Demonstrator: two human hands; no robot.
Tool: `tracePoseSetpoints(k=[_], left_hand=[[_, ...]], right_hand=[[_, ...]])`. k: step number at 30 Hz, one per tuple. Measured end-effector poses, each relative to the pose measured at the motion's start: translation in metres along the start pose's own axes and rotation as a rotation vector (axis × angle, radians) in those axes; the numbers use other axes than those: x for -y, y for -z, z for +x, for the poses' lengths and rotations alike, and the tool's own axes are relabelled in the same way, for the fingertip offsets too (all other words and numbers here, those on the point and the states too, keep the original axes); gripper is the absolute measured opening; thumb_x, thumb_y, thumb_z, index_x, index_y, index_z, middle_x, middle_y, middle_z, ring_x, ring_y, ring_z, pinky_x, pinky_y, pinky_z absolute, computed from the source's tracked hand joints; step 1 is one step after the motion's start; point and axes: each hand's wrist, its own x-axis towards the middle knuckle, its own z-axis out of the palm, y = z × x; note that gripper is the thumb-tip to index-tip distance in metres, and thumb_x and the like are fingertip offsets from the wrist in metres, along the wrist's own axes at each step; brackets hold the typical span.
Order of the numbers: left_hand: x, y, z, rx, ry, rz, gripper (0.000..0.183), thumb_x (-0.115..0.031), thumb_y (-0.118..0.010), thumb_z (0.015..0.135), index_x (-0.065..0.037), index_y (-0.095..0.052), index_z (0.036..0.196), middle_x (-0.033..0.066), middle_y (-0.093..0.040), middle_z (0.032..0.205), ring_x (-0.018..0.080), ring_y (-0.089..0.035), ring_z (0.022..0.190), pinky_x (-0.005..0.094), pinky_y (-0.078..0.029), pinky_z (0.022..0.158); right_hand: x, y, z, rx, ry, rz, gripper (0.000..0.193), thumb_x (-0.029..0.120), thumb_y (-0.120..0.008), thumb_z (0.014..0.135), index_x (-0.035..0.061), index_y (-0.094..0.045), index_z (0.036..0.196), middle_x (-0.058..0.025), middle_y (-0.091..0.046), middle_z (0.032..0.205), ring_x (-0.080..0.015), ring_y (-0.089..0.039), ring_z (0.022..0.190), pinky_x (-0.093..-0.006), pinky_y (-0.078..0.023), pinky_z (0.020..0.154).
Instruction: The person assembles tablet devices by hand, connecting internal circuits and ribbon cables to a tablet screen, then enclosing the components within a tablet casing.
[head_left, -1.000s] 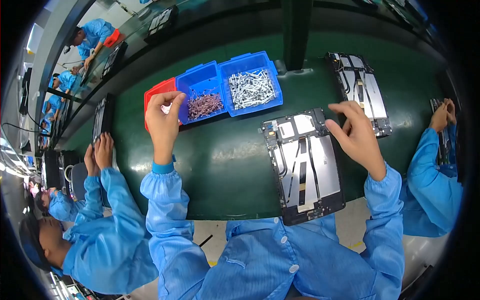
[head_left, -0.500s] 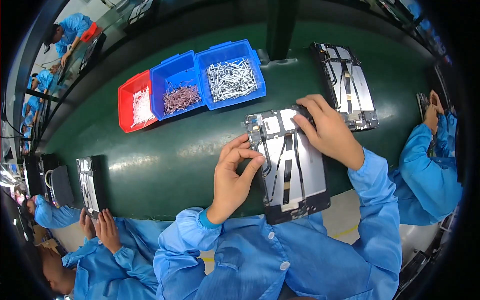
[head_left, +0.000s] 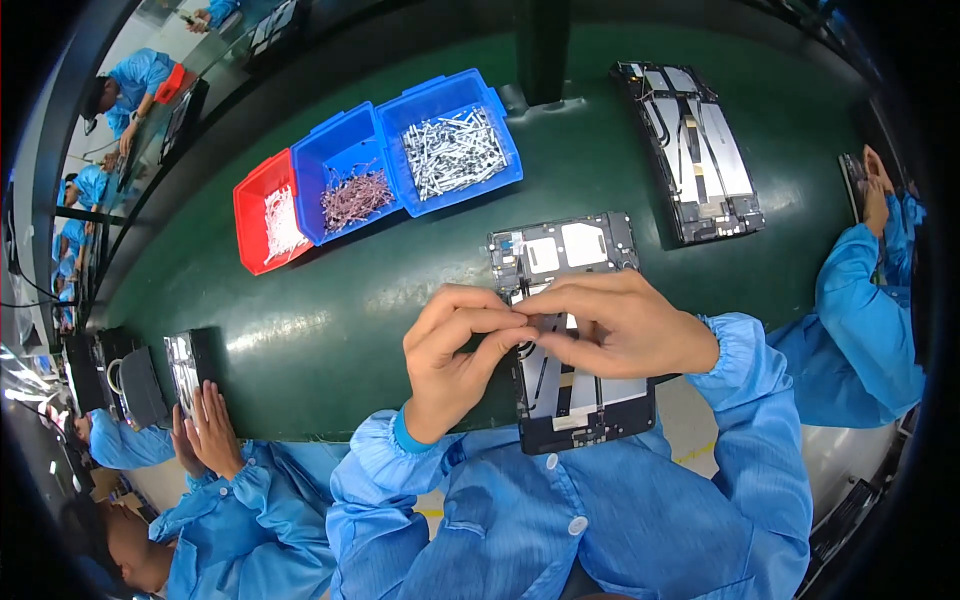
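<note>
An opened tablet-like device (head_left: 624, 403) with silver panels, black cables and a dark frame lies at the green table's near edge. Over its upper left part, the fingertips of my two hands meet. My left hand (head_left: 455, 355) is closed in a pinch, thumb against fingers. My right hand (head_left: 630, 328) is also pinched, with its fingertips touching those of the left. Whatever sits between the fingertips is too small and hidden to make out. The right hand covers the middle of the device.
Farther right lies a thick, similar opened device (head_left: 733, 170). At the back left stand a red bin (head_left: 245, 228) of white pieces, a blue bin (head_left: 312, 165) of purplish pieces and another blue bin (head_left: 430, 100) of silver-white strips. Co-workers' hands (head_left: 212, 430) and sleeves (head_left: 850, 300) flank me.
My right hand has left the device's top right corner and come down to meet my left fingertips. The left hand has shifted slightly. The left co-worker's hands have moved a little.
</note>
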Motion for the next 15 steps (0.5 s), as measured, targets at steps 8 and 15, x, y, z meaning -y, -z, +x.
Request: tracePoseSetpoints(k=[8, 15], left_hand=[[0.006, 0.013, -0.001, 0.086, -0.136, 0.273, 0.023, -0.001, -0.083, 0.064, -0.005, -0.073, 0.084, 0.0047, -0.062, 0.084, 0.0213, -0.06, 0.075, 0.0326, -0.048, 0.063], [0.006, 0.012, -0.001, 0.097, -0.167, 0.482, 0.027, -0.002, -0.083, 0.064, -0.005, -0.071, 0.088, 0.0058, -0.06, 0.084, 0.0235, -0.059, 0.075, 0.0347, -0.049, 0.064]], right_hand=[[-0.011, -0.015, 0.002, -0.178, 0.237, -0.27, 0.014, 0.004, -0.074, 0.079, 0.0042, -0.066, 0.091, -0.0049, -0.062, 0.085, -0.0185, -0.062, 0.059, -0.0296, -0.047, 0.047], [-0.02, -0.026, 0.009, -0.177, 0.14, -0.22, 0.013, 0.0, -0.072, 0.079, 0.0021, -0.065, 0.09, -0.0064, -0.06, 0.083, -0.0173, -0.06, 0.06, -0.0295, -0.048, 0.049]])
